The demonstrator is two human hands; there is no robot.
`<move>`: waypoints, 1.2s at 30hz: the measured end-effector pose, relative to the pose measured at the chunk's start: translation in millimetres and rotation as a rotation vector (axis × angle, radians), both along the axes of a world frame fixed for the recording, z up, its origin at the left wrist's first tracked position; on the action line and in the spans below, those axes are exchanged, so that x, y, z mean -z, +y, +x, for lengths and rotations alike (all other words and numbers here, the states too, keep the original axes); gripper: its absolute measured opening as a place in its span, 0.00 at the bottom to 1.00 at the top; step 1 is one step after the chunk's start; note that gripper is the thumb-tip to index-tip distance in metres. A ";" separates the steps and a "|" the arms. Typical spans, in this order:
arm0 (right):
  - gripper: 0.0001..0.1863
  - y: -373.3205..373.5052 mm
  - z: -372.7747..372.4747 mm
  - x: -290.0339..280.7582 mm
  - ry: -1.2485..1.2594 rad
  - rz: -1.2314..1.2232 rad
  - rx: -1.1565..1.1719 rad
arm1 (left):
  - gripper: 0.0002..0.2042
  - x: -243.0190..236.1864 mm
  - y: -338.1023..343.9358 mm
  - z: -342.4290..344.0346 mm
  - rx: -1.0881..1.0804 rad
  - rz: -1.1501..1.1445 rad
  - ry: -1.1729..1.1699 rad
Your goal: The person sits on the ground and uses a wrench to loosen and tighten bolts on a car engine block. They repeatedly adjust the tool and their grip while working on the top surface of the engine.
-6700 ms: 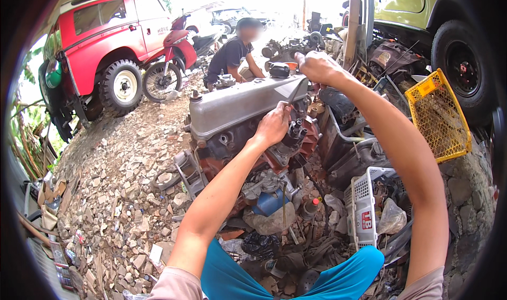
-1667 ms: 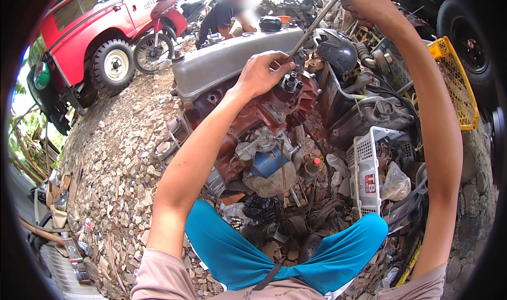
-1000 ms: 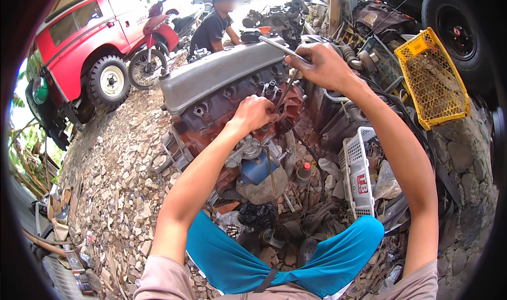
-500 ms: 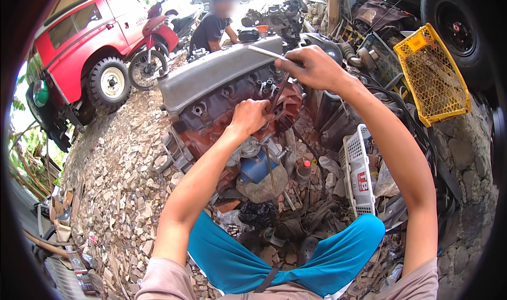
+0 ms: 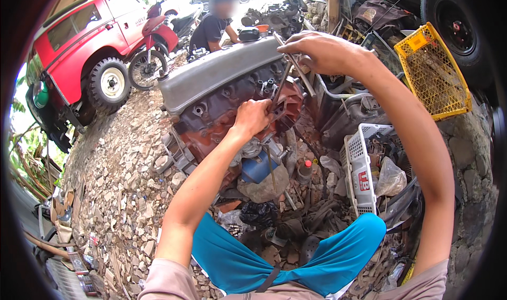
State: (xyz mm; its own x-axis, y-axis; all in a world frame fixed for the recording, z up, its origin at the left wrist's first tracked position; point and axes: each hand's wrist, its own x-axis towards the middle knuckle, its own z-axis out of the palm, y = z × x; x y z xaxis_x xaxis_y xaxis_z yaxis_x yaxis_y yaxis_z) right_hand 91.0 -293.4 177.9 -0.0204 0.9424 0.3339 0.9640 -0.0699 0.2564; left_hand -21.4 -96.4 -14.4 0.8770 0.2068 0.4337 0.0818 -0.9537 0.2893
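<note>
1. The right hand (image 5: 317, 52) is closed around the top of a long metal tool (image 5: 282, 81), which slants down to the left hand (image 5: 253, 118).
2. The left hand grips the tool's lower end against the rusty engine block (image 5: 222, 105).
3. Below the right hand, a white basket (image 5: 359, 168) holds bagged parts; a yellow crate (image 5: 433, 73) stands to its right.
4. Rubble lies open to the left of both hands.
</note>
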 end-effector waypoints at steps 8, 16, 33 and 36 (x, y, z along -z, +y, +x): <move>0.25 6.5 -26.5 -23.4 0.128 -0.199 0.355 | 0.11 5.3 -2.0 -1.0 -0.068 0.030 -0.010; 0.27 32.8 -34.8 -0.9 0.500 0.031 0.500 | 0.11 13.5 -11.7 1.7 -0.108 0.095 -0.072; 0.28 15.3 5.4 -6.0 -0.429 -0.074 -0.068 | 0.12 22.4 -12.9 -0.2 -0.093 0.063 -0.137; 0.27 21.4 0.7 -9.0 -0.322 -0.108 -0.003 | 0.11 26.6 -14.8 -1.5 -0.112 0.092 -0.145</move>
